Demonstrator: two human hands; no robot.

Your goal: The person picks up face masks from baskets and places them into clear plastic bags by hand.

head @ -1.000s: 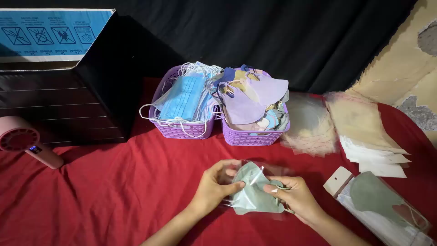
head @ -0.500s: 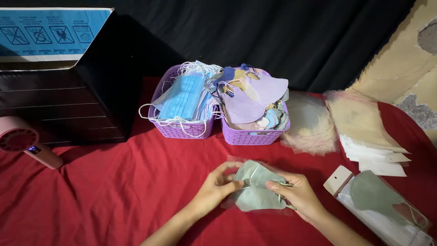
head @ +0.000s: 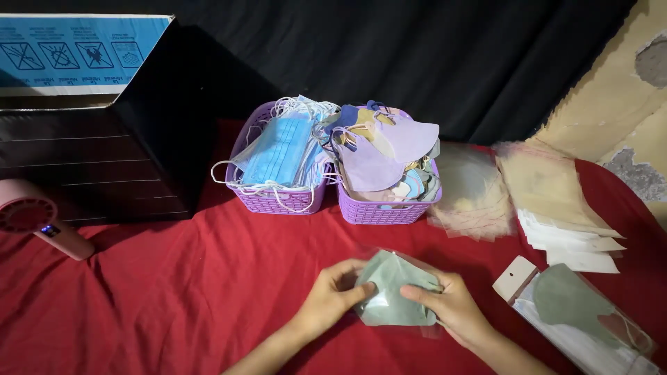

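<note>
A grey-green face mask [head: 396, 288] lies inside a clear plastic sleeve on the red cloth [head: 174, 292]. My left hand [head: 332, 297] grips its left edge with the fingertips. My right hand [head: 448, 305] presses on its right side, fingers curled over the mask and sleeve. Both hands hold the same mask low over the cloth.
Two purple baskets stand behind: one [head: 274, 198] with blue masks, one [head: 382, 208] with lilac and mixed masks. Clear sleeves [head: 472, 187] and paper cards [head: 563, 201] are stacked at right. Packed masks [head: 583, 312] lie at lower right. A pink fan [head: 35, 219] and black box [head: 90, 160] are left.
My hands have drawn closer to me and together, folding the mask and sleeve more tightly; the loose ear loop at the right is now tucked in.
</note>
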